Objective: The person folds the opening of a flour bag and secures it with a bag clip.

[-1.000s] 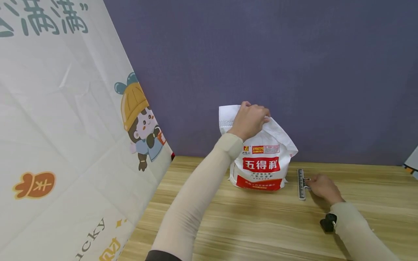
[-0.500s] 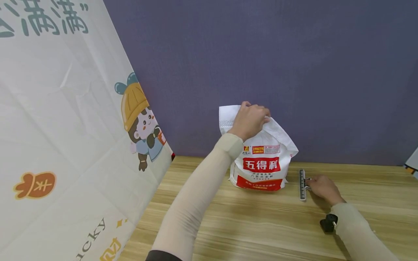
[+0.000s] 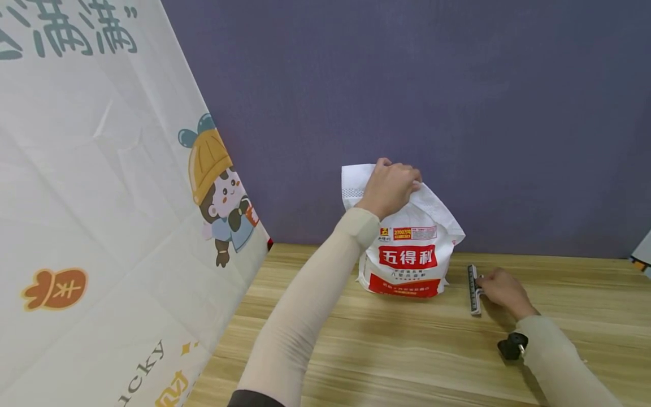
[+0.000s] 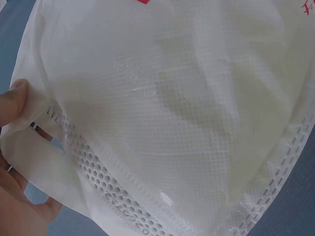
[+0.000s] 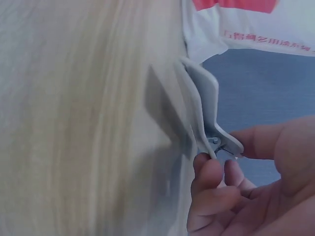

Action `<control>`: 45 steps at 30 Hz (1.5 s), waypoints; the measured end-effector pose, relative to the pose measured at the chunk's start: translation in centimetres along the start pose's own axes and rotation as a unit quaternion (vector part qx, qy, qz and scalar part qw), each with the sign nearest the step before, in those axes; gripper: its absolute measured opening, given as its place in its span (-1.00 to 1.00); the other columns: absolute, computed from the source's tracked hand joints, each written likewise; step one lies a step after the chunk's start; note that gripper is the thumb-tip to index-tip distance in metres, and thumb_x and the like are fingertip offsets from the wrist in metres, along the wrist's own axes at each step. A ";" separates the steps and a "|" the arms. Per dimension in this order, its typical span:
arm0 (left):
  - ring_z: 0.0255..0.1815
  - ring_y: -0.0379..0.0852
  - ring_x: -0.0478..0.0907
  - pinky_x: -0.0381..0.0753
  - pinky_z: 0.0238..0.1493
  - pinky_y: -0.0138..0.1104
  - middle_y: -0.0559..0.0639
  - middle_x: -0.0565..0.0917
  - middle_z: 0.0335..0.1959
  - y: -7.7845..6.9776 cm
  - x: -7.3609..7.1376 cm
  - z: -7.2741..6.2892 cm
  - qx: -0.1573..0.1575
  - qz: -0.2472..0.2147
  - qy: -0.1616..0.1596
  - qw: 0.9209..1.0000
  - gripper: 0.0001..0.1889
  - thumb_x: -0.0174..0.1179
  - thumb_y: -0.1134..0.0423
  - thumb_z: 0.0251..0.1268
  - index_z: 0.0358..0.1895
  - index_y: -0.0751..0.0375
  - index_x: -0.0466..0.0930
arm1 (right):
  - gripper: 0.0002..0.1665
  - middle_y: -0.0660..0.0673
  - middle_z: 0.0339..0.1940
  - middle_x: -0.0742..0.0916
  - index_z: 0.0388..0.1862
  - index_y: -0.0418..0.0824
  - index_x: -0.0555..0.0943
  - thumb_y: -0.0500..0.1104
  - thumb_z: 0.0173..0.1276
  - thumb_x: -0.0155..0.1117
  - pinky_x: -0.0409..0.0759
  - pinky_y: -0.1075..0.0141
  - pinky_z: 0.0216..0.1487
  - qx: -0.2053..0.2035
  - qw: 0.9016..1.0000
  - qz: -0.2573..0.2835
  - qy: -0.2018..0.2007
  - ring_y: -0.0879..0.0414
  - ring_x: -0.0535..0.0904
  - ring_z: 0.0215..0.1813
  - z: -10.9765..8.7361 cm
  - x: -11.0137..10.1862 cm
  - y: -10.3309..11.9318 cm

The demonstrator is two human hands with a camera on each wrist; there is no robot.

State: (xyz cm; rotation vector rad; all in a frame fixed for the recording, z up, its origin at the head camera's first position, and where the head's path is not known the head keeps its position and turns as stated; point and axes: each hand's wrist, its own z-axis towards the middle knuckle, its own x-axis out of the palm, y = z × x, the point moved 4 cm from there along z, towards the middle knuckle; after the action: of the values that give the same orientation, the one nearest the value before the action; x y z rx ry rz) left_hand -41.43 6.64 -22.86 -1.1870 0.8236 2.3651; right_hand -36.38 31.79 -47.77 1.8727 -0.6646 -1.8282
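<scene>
A white bag with red panels stands upright on the wooden table, against the dark backdrop. My left hand grips its folded top edge. In the left wrist view the thumb lies on the white fabric with fingers behind it. To the bag's right, apart from it, is a long clip with a dark patterned face. My right hand pinches the clip's handles. From the right wrist, the clip shows as two pale plates joined by a metal spring, held between thumb and fingers.
Pale striped wood tabletop spreads in front of the bag. A white printed sheet slopes along the left side. The dark backdrop rises directly behind. A black device sits at the right wrist.
The clip has shifted slightly to the right and turned a little in my right hand, its patterned face now looking narrower. My left hand and the bag stay nearly still.
</scene>
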 end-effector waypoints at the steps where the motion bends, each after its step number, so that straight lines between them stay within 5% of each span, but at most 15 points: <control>1: -0.06 -0.33 0.54 0.21 0.19 -0.19 -0.35 0.64 -0.10 0.0 0.0 0.0 0.000 0.000 0.000 1.000 -0.76 -0.01 -0.05 0.39 -0.04 -0.22 0.61 | -0.56 -0.16 -0.45 0.58 -0.32 -0.42 0.57 -0.04 0.39 -0.03 0.32 0.26 -0.48 -0.002 1.000 0.003 -0.002 0.02 0.44 -0.43 0.0 -0.2 0.1; 5: -0.05 -0.33 0.54 0.20 0.19 -0.19 -0.34 0.64 -0.10 -0.1 0.0 0.0 -0.001 -0.003 0.003 1.000 -0.76 -0.01 -0.05 0.39 -0.04 -0.22 0.61 | -0.57 -0.20 -0.47 0.58 -0.30 -0.47 0.53 -0.06 0.37 -0.02 0.36 0.19 -0.47 -0.009 1.000 0.008 -0.015 -0.05 0.46 -0.42 -0.1 -0.6 0.7; 10: -0.04 -0.32 0.53 0.19 0.20 -0.20 -0.33 0.64 -0.08 -0.2 0.0 0.2 -0.002 -0.006 0.012 1.000 -0.75 -0.02 -0.05 0.40 -0.02 -0.21 0.60 | -0.45 -0.49 -0.18 0.55 -0.05 -0.61 0.39 -0.05 0.40 -0.03 0.44 -0.06 -0.26 -0.014 1.000 0.007 -0.017 -0.31 0.49 -0.18 -0.2 -1.3 1.3; 18: -0.06 -0.32 0.54 0.21 0.19 -0.20 -0.32 0.64 -0.08 -0.4 0.1 0.3 0.000 -0.006 0.011 1.000 -0.75 -0.02 -0.03 0.40 -0.02 -0.20 0.60 | -0.58 -0.17 -0.50 0.57 -0.19 -0.48 0.53 -0.10 0.43 -0.07 0.33 0.24 -0.52 -0.033 0.999 0.008 -0.015 0.03 0.44 -0.47 -0.2 -2.2 2.5; 24: -0.06 -0.32 0.55 0.20 0.20 -0.20 -0.32 0.64 -0.08 -0.5 0.2 0.3 0.002 -0.010 0.011 1.000 -0.75 -0.03 -0.02 0.41 -0.01 -0.19 0.60 | -0.48 -0.30 -0.39 0.62 -0.01 -0.63 0.35 -0.10 0.44 -0.08 0.37 0.23 -0.46 -0.035 0.999 0.004 -0.025 -0.06 0.50 -0.38 -0.3 -3.1 2.9; 32: -0.06 -0.32 0.55 0.21 0.19 -0.19 -0.33 0.64 -0.10 -0.4 0.3 0.4 0.001 0.001 0.008 1.000 -0.76 -0.02 -0.02 0.40 -0.03 -0.20 0.61 | -0.53 -0.37 -0.36 0.61 -0.10 -0.63 0.42 -0.13 0.43 0.00 0.40 0.23 -0.45 -0.057 0.996 0.015 -0.072 -0.11 0.51 -0.36 0.0 -4.3 3.7; 45: -0.07 -0.32 0.55 0.22 0.18 -0.21 -0.32 0.64 -0.10 0.0 0.1 0.2 -0.005 -0.006 0.010 1.000 -0.75 -0.03 -0.03 0.41 -0.02 -0.20 0.61 | -0.52 -0.46 -0.16 0.60 0.00 -0.50 0.42 -0.06 0.41 0.09 0.39 -0.07 -0.23 -0.060 0.983 0.015 -0.170 -0.30 0.53 -0.18 -0.5 -5.9 5.6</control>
State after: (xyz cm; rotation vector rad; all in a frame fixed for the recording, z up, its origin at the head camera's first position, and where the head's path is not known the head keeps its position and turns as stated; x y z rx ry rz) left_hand -41.63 6.84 -22.87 -1.2178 0.8096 2.3529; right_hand -36.17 31.00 -39.66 1.4793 -0.6725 -2.1395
